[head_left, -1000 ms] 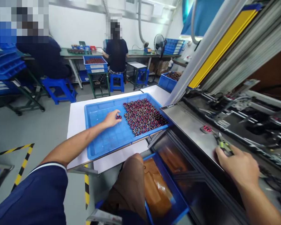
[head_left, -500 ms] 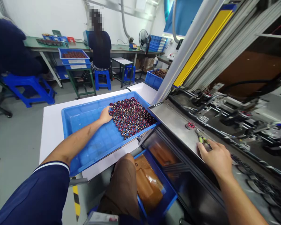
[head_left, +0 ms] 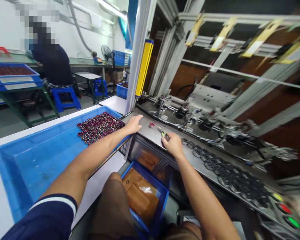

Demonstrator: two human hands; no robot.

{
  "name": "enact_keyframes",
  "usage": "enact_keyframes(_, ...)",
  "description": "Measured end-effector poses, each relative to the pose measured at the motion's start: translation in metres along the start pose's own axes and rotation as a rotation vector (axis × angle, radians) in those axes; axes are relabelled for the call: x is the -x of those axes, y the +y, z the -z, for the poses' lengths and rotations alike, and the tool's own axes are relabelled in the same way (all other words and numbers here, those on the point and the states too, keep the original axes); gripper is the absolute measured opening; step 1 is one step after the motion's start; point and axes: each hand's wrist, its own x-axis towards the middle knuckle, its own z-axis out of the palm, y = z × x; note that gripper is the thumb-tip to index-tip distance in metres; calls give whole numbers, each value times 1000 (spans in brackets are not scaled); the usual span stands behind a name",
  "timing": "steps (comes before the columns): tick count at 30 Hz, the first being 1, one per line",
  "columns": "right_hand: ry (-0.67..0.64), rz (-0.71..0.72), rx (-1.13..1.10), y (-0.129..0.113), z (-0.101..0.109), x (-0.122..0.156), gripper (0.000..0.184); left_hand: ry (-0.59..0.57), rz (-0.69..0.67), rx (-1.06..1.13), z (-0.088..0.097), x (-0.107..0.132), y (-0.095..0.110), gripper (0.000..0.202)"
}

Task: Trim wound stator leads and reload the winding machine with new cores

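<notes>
My left hand (head_left: 133, 125) hangs over the near-left end of the metal bench top (head_left: 142, 128), fingers apart and holding nothing I can see. Just right of its fingertips, a small round part with a red and dark face (head_left: 152, 125) lies on the metal. My right hand (head_left: 173, 144) is closed round green-handled pliers (head_left: 163, 132), whose jaws point toward that part. Under my left forearm, many similar red-and-dark round parts (head_left: 100, 126) fill the far right of a blue tray (head_left: 40, 146). Dark rings (head_left: 215, 163) lie along the bench right of my right hand.
Machine mechanisms (head_left: 207, 123) line the back of the bench, beside an upright post with a yellow bar (head_left: 144, 68). A blue bin (head_left: 162, 210) with brown wrapping stands below the bench edge. Red and green buttons (head_left: 285, 208) sit at far right. A co-worker (head_left: 52, 63) sits at left.
My left hand has left the round parts in the tray and moved right over the metal bench. The view has swung right. My right hand keeps hold of the pliers.
</notes>
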Motion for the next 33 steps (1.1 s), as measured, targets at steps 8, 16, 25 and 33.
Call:
enact_keyframes(8,19,-79,19,-4,19,18,28,-236,-2,199,-34,-24,36,36)
enact_keyframes(16,-10,-75,-100,1,7,13,31,-282,12,285,-53,-32,20,37)
enact_keyframes(25,106,7,-349,0,17,12,32,-64,-72,519,-34,18,65,51)
enact_keyframes(33,188,85,-954,-34,60,98,34,199,-369,671,3,197,113,73)
